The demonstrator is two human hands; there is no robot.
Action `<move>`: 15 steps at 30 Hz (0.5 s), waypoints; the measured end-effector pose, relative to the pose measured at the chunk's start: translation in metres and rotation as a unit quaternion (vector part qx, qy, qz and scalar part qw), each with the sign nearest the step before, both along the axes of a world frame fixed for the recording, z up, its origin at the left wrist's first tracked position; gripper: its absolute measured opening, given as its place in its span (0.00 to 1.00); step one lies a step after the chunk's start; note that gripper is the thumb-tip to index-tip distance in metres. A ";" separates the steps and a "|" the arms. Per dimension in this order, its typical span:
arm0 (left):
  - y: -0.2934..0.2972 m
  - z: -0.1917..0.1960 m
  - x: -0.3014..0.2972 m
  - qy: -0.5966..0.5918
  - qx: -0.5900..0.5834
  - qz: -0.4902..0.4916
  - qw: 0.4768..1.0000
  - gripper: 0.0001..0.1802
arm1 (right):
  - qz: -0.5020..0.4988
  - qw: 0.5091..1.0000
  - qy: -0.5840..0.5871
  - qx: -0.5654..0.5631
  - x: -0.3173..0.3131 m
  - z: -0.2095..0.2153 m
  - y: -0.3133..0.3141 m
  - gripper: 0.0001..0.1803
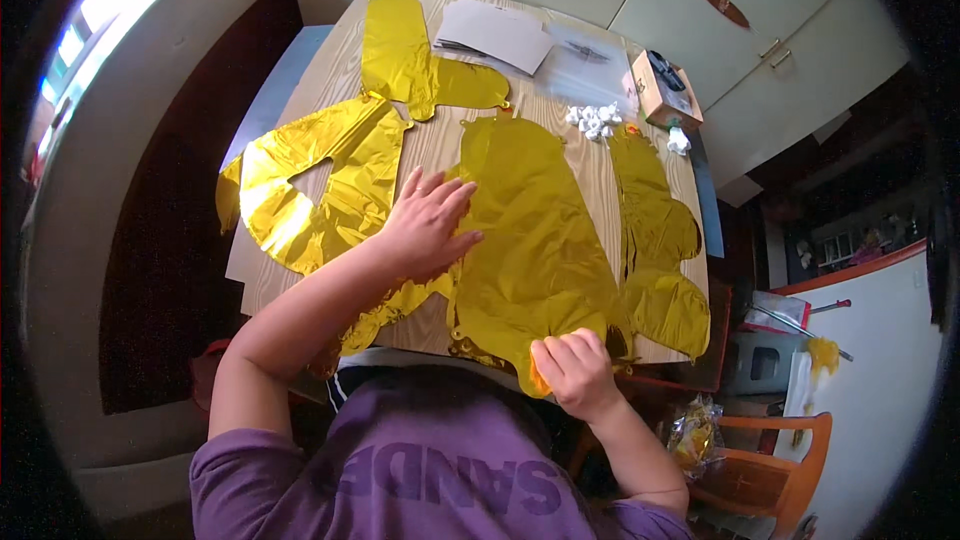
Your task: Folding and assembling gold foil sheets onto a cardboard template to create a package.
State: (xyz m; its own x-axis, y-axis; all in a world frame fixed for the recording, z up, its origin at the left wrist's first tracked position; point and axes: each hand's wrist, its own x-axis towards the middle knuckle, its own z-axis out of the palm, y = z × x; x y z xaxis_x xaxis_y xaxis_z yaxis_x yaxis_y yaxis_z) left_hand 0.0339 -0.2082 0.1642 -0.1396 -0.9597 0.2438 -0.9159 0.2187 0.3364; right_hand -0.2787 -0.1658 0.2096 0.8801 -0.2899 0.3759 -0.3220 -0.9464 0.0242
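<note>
**Flattening a gold foil balloon, 1 hand pressing, 1 pinching the tail**

The person is working on the middle foil balloon [535, 230], a deflated gold shape lying flat on the wooden table [440, 140], its lower end hanging over the near edge. The step in hand looks like smoothing the foil while getting at its valve end.

The left hand [425, 225] is lying palm down with fingers [440, 190] spread wide and gripping nothing; it is pressing on the balloon's left edge, where that edge overlaps another gold balloon [310, 195]. The right hand [575, 372] is curled nearly closed at the table's near edge, fingertips [545, 352] pinching the balloon's orange-tinted tail [538, 378]. So the balloon is stretching between the 2 hands: the bulk sits above and between them, the tail inside the right pinch.

Judging from this, the next move is calling for a firm hold on the tail while the left palm keeps the foil from sliding, and gentle handling so the thin film does not crease or tear.

2 more gold balloons are lying around: 1 at the far side [420, 65] and 1 on the right [655, 240]. Past them sit white papers [495, 32], small white pieces [595, 120] and a cardboard box [665, 90].
</note>
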 end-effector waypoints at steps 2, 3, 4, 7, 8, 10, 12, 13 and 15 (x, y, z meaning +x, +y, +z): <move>-0.007 -0.004 -0.002 0.010 -0.004 -0.021 1.000 0.42 | 0.003 1.000 0.000 -0.001 -0.001 -0.002 0.000 0.13; -0.010 -0.003 -0.004 0.012 0.005 -0.032 0.999 0.42 | 0.003 1.000 0.000 -0.003 -0.003 -0.002 0.000 0.13; -0.013 0.000 -0.005 0.014 0.014 -0.043 0.999 0.43 | 0.002 1.000 0.003 -0.001 -0.004 -0.001 0.000 0.13; -0.017 -0.001 -0.006 0.009 0.020 -0.048 0.999 0.43 | 0.000 1.000 0.008 0.003 -0.007 0.000 -0.001 0.14; -0.018 -0.002 -0.006 0.006 0.019 -0.044 0.999 0.43 | -0.002 1.000 0.010 0.003 -0.009 -0.001 -0.001 0.14; -0.018 -0.004 -0.003 0.018 0.013 -0.050 0.998 0.43 | -0.004 1.000 0.013 0.007 -0.011 -0.003 -0.001 0.15; -0.018 -0.007 0.000 0.027 0.008 -0.057 0.998 0.43 | -0.005 1.000 0.013 0.013 -0.011 -0.005 -0.001 0.16; -0.018 -0.008 0.001 0.030 0.005 -0.062 0.998 0.43 | -0.005 1.000 0.011 0.013 -0.011 -0.006 0.000 0.16; -0.019 -0.009 0.004 0.033 0.002 -0.068 0.997 0.43 | -0.004 1.000 0.007 0.013 -0.010 -0.007 0.001 0.16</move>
